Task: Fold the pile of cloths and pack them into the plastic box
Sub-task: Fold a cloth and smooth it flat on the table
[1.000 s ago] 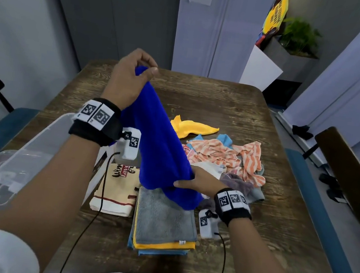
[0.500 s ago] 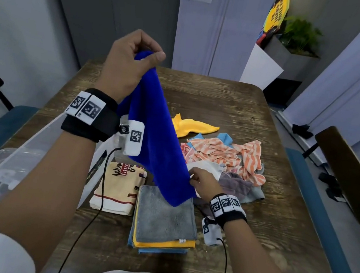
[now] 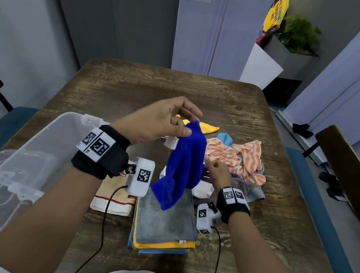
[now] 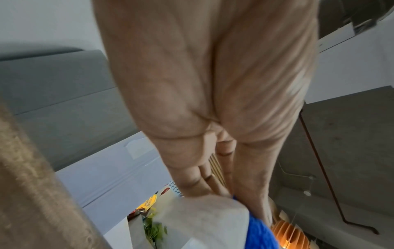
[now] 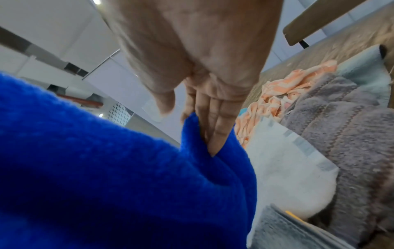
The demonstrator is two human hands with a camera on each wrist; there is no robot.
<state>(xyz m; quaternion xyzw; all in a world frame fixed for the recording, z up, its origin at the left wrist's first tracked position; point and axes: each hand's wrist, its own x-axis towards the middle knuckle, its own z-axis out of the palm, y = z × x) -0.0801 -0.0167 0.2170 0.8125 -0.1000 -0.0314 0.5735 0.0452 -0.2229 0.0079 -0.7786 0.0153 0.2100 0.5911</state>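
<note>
1. Left hand: thumb and fingertips pinch the top corner of the blue cloth, held up over the table. A white tag hangs at that corner.
2. Right hand: lower and to the right, fingers closed on a side edge of the same cloth. Its wrist view shows a fold of blue caught between the fingers.
3. Blue cloth: clear of the table, hanging bunched between the two hands. Its free lower corner dangles over the stack; cannot tell whether it touches.
4. Stack: folded cloths near the table edge in front of the person. Grey on top, yellow next, light blue beneath.
5. Beige cloth: folded flat, just left of the stack, partly behind the left wrist.
6. Pile: unfolded, right of the blue cloth. Orange-striped piece on top, grey and white pieces nearer the right wrist, one yellow piece at the far side.
7. Box: clear plastic, at the left table edge, well apart from the blue cloth. Clear lid at its near end; cannot tell whether it rests on the box.
</note>
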